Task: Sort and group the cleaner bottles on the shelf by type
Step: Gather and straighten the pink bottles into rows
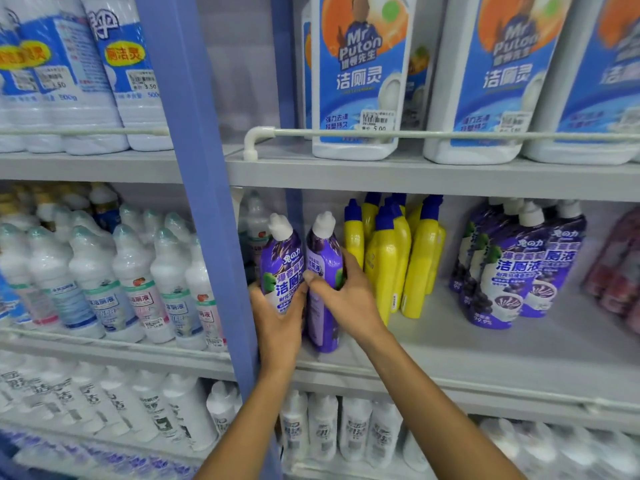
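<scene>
At the shelf's (450,341) left end, the left hand (277,320) grips one purple bottle (281,268), the right hand (343,299) its twin (323,268); carry both upright past the yellow bottles (391,261) to the purple group (512,271).

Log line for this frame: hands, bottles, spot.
left hand: grips left purple bottle | right hand: grips right purple bottle | spot: middle shelf, left of yellow bottles | other purple bottles: right of yellow
</scene>
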Available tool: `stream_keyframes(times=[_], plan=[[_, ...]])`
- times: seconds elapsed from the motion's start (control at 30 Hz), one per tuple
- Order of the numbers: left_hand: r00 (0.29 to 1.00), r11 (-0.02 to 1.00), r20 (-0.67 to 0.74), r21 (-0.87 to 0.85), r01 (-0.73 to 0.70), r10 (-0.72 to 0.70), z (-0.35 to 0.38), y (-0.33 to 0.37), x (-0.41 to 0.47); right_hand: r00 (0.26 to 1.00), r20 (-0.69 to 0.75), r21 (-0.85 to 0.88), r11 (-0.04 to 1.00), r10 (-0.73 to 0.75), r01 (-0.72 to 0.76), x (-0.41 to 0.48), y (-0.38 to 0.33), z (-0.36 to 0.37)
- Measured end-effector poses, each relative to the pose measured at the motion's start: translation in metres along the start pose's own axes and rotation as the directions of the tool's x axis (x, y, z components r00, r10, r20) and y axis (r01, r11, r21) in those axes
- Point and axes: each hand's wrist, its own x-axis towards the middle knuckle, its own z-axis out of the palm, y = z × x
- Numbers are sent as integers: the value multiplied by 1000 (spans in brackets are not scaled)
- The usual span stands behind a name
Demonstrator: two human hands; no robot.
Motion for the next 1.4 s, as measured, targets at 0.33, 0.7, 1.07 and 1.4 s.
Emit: stream_keyframes(times=[0.33,0.7,1.07,1.4], plan=[[992,995,113,-86,-42,51,2,5,-19,996,-55,43,997,-67,70,-26,-11,-39],[871,962,491,-238,134,0,111,39,-108,913,-365,-98,983,-183,158,-56,-21,-191],[793,987,608,-107,118,-28,245,20,-162,783,-612,-189,982,-113,-5,-42,35,-329],[858,997,508,-51,-54,73,269,16,-180,843,-496,-392,920,-206,-6,-21,54,-354]])
